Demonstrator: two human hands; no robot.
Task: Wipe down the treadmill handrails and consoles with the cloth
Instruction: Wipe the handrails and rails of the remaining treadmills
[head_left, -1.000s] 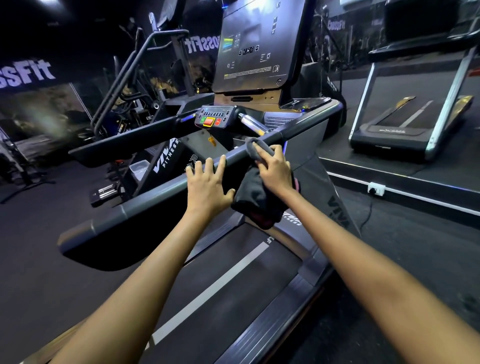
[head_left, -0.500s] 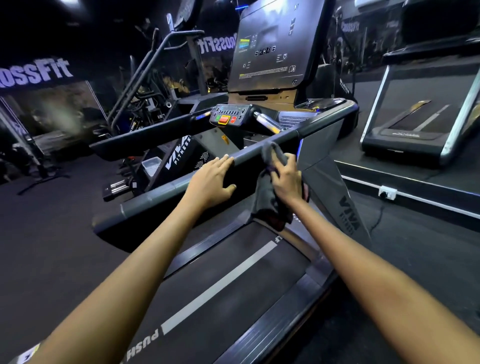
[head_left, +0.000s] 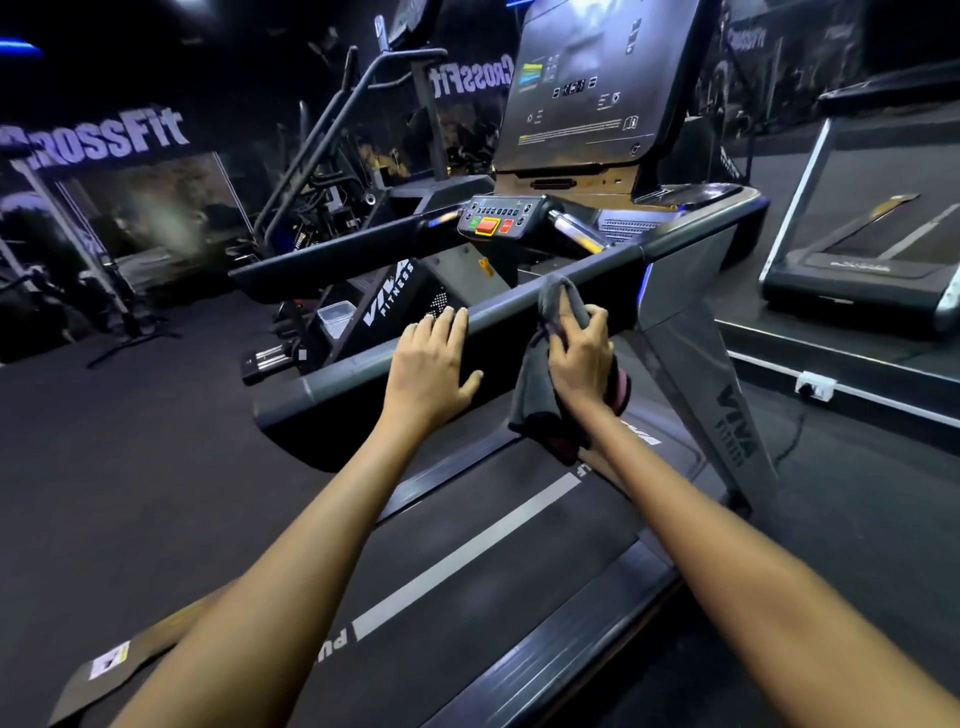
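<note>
Two bare forearms reach over one ribbed black belt (head_left: 467, 545) with one white stripe. Left hand (head_left: 431, 364) lies flat, fingers straight, on the smooth tubular handrail (head_left: 498, 312). Right hand (head_left: 582, 358) grips one soft grey cloth (head_left: 540, 384), draped over that rail. Beyond: one button panel (head_left: 493, 221), one glossy console screen (head_left: 582, 88). A second treadmill (head_left: 857, 249) stands far right.
</note>
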